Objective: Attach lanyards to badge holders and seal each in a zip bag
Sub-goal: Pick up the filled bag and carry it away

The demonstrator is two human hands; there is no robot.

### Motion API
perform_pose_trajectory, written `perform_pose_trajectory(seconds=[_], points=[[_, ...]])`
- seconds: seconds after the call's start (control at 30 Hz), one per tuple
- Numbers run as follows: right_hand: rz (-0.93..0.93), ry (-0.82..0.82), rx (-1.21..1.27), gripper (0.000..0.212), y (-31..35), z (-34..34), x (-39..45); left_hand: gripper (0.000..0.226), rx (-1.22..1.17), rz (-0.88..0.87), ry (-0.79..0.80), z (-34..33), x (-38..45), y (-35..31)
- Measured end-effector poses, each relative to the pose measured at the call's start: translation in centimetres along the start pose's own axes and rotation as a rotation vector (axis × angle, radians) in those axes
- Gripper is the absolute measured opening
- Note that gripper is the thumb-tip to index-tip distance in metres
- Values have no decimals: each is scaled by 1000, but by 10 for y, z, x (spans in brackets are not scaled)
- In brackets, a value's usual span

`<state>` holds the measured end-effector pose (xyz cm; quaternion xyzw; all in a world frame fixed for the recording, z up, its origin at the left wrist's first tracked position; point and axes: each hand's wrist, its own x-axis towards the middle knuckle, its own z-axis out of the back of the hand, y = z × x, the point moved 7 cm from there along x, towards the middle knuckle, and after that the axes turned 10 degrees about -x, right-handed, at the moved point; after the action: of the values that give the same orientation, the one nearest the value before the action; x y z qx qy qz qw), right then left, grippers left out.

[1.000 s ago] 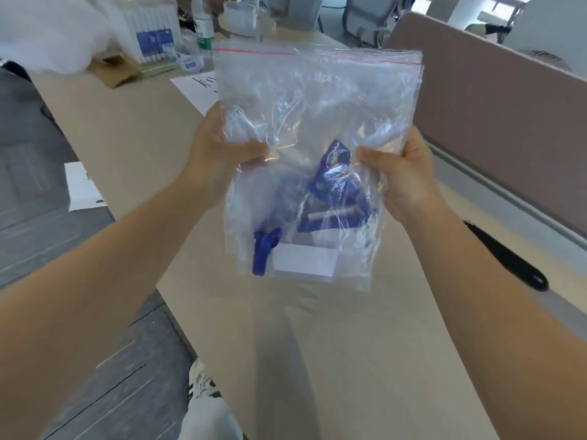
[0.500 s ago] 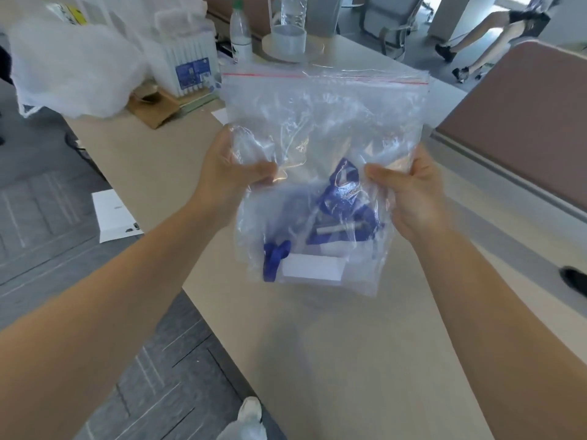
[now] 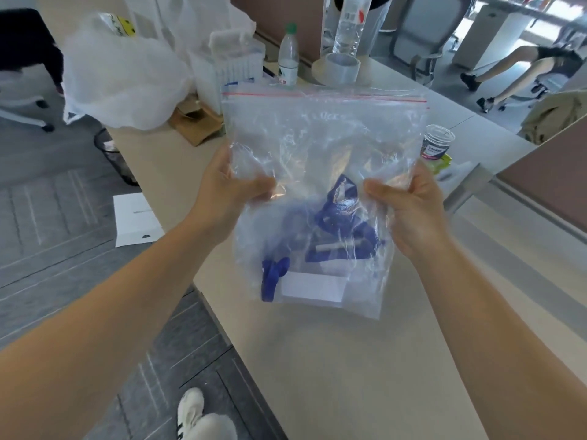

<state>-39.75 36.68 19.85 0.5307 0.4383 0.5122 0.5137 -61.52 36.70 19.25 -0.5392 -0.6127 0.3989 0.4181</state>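
A clear zip bag (image 3: pixel 320 134) with a red line along its top hangs upright above the table. My left hand (image 3: pixel 228 188) pinches its left side at mid height. My right hand (image 3: pixel 409 201) pinches the right side at the same height. Inside, at the bottom, lie a bunched blue lanyard (image 3: pixel 343 227) and a badge holder (image 3: pixel 313 285) with a white card. The red line at the bag's top runs straight across; whether the zip is pressed together I cannot tell.
The beige table (image 3: pixel 333 360) runs away from me. At its far end stand a white plastic bag (image 3: pixel 124 81), a box of white items (image 3: pixel 228 68), two bottles (image 3: pixel 288 57), a tape roll (image 3: pixel 341 66) and a small jar (image 3: pixel 436 142). A brown partition (image 3: pixel 552 182) borders the right. A seated person's legs (image 3: pixel 514 65) show at the back right.
The view has tilted up, so the far end of the table now shows. Both hands keep their hold on the bag, which stays upright between them.
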Motion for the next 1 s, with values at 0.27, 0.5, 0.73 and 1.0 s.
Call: perform_pose_trajectory(seconds=[0.27, 0.5, 0.73, 1.0], points=[[23, -190, 47, 36, -5, -84, 26, 46, -36, 59, 204, 68, 81, -14], [-23, -351, 123, 31, -14, -170, 43, 46, 69, 124, 287, 136, 149, -40], [-199, -468, 244, 31, -57, -200, 68, 43, 180, 227, 430, 148, 215, -4], [-332, -702, 212, 32, -122, -152, 120, 54, 256, 330, 511, 95, 289, 86]])
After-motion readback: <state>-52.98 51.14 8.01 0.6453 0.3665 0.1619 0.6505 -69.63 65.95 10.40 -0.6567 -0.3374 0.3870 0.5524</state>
